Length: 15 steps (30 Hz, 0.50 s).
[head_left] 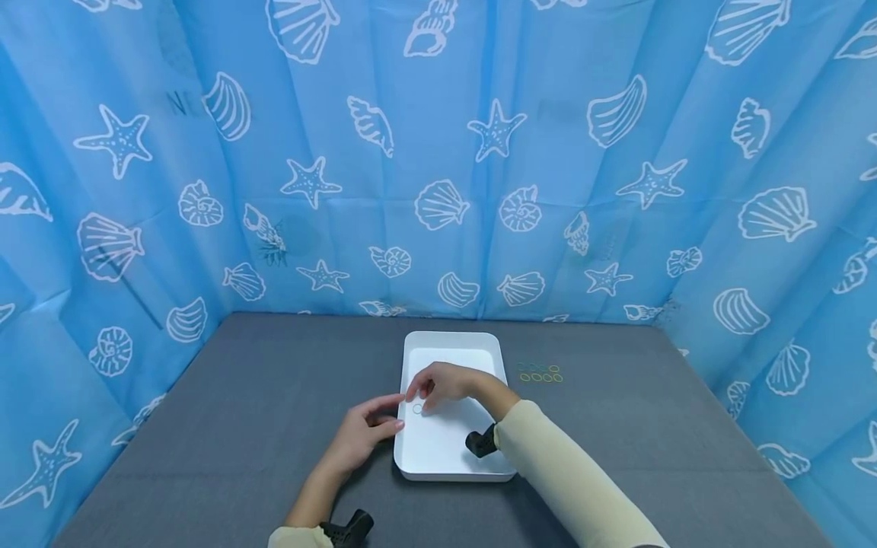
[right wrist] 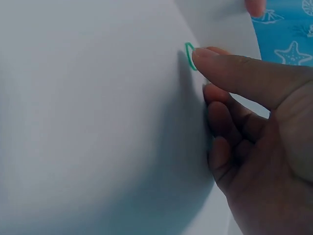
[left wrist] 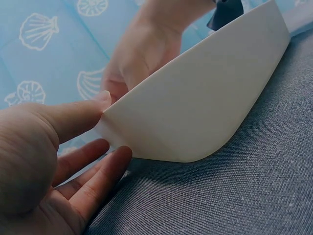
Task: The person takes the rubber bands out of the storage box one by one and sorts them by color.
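A white rectangular tray [head_left: 452, 453] sits on the grey table. My left hand [head_left: 363, 432] holds its left side; in the left wrist view the thumb [left wrist: 80, 115] lies at the rim while the fingers [left wrist: 100, 183] bear on the outer wall. Over the tray's inside, near that same side, is my right hand [head_left: 445, 382], reaching across from the right. Its thumb and index finger pinch a thin green rubber band [right wrist: 187, 55], close to the tray wall in the right wrist view. The other fingers are curled in.
Right of the tray, several small yellow and green rubber bands [head_left: 548, 377] lie in two rows on the grey table [head_left: 301, 365]. A blue curtain [head_left: 438, 251] with white shell prints hangs behind and at both sides. Black wrist devices [head_left: 482, 441] sit by the cream sleeves [head_left: 569, 472].
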### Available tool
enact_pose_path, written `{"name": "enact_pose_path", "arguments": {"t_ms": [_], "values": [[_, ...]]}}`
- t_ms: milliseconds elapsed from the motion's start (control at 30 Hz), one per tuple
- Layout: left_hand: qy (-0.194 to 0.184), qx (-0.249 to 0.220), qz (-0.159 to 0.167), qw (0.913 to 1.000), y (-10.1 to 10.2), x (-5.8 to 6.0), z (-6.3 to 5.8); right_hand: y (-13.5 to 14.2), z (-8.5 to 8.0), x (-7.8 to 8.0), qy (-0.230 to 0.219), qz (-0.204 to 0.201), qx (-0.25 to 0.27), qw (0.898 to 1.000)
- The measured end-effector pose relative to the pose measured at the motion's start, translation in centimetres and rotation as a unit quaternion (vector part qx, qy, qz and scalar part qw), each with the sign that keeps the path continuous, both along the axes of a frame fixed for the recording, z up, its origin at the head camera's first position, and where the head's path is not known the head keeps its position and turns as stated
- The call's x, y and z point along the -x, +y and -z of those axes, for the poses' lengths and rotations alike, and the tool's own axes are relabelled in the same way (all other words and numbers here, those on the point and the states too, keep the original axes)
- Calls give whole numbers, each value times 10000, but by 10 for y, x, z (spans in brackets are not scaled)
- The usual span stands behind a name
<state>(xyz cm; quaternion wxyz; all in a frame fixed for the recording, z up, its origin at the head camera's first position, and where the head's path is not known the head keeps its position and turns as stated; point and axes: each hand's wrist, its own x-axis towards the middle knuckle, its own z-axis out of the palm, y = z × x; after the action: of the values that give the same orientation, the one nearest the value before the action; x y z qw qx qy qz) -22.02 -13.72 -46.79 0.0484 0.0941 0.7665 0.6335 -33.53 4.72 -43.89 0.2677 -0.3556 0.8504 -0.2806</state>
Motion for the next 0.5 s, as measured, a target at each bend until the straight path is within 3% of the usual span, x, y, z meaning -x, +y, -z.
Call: {"name": "enact_pose_path", "arguments": {"t_ms": [167,500], "values": [[71,117,25,9999,3,-4,-9,-4,1,-1,138,138,-234,9995],[12,59,29,10000,2,-5,-11,-8,5,-1,350,433,-543,9970]]}}
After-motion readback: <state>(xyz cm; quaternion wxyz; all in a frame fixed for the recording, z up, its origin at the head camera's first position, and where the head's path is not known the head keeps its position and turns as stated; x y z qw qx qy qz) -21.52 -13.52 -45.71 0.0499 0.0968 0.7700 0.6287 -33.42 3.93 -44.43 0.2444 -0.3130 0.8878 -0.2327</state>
